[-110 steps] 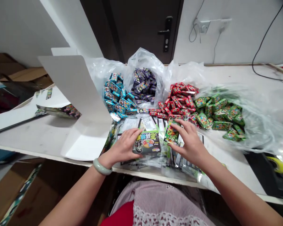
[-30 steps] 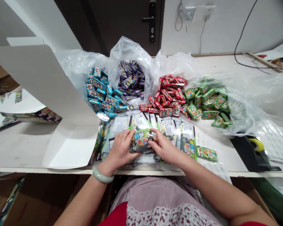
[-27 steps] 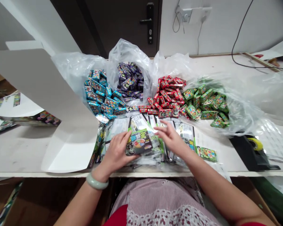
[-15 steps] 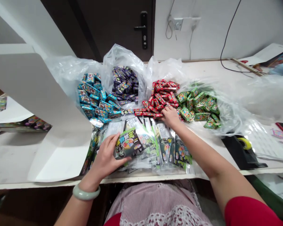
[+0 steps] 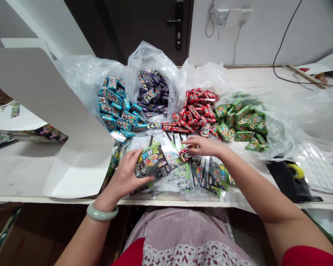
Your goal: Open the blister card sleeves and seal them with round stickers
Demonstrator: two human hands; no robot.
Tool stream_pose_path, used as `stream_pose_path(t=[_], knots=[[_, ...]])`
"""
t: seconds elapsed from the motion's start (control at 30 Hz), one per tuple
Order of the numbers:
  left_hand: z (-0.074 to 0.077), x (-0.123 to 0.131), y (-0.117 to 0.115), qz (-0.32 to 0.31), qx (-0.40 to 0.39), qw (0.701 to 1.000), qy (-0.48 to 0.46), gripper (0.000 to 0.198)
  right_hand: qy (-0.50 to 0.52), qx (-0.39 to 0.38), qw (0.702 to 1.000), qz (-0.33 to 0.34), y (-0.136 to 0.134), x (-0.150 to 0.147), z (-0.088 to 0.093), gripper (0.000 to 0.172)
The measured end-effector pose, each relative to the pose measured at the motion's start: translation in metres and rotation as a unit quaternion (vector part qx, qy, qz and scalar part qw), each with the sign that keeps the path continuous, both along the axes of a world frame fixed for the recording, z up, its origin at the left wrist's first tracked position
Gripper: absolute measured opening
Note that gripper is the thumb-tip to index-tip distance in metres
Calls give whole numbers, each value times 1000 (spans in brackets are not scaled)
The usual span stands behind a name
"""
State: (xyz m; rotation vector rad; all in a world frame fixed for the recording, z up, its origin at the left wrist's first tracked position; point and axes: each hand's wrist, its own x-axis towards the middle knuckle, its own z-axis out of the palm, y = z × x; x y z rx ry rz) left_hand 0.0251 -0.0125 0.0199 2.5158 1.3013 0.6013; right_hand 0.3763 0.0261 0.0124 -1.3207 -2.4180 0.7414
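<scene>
My left hand [image 5: 124,177], with a pale bangle on its wrist, grips a black-and-green printed packet [image 5: 152,159] between thumb and fingers. At that packet's right side, my right hand [image 5: 207,146] pinches a small red candy box [image 5: 184,154]. Under both hands lie several flat clear bags with printed cards [image 5: 211,175], overlapping near the table's front edge. Behind them, small red boxes [image 5: 195,111] sit in a heap, with green boxes [image 5: 244,122] to the right. Purple boxes [image 5: 152,92] and blue boxes [image 5: 115,101] are heaped to the left.
Clear plastic bags [image 5: 152,55] stand open around the heaps. A large bent white sheet [image 5: 80,162] rises at the left. On the right lie a black tape dispenser [image 5: 290,181] with yellow tape and a clear plastic sheet [image 5: 322,162]. A dark door [image 5: 144,29] is behind the table.
My right hand has come from the red heap toward the left hand, bringing a small red box. The left hand still holds the printed packet. The camera view has shifted slightly.
</scene>
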Motion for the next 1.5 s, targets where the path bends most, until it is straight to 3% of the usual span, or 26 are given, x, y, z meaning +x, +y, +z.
stream_pose_path(t=[0.1, 0.17, 0.3, 0.43, 0.53, 0.63, 0.73, 0.87, 1.07, 1.27, 1.5], knots=[[-1, -3, -2, 5, 8, 1000, 23, 89, 10, 128, 981, -146, -14, -8, -8, 36], [-4, -6, -3, 26, 18, 999, 38, 90, -2, 138, 967, -215, -29, -16, -17, 43], [-9, -3, -2, 26, 14, 999, 42, 92, -65, 93, 957, -267, -53, -41, -36, 75], [-7, 1, -2, 9, 13, 999, 41, 95, -50, 128, 941, -309, -59, -56, -32, 63], [-4, -2, -4, 8, 29, 999, 44, 97, 65, 211, 943, -248, -63, -50, -7, 60], [-2, -5, -6, -24, 35, 998, 44, 99, 88, 242, 961, -101, -68, -42, 25, 60], [-1, -4, -6, -55, 39, 997, 39, 101, 24, 218, 976, 18, -70, -42, 47, 58], [2, -4, -5, -53, 46, 997, 36, 102, -18, 138, 985, 105, -70, -46, 57, 60], [8, -6, -8, -74, -1, 996, 48, 98, -3, 70, 989, 128, -64, -41, 57, 60], [9, 1, -11, -81, -46, 996, 12, 103, 9, 78, 990, 117, -53, -45, 56, 60], [4, 3, -6, -52, -45, 997, -18, 102, 55, 48, 995, 70, -52, -54, 34, 67]])
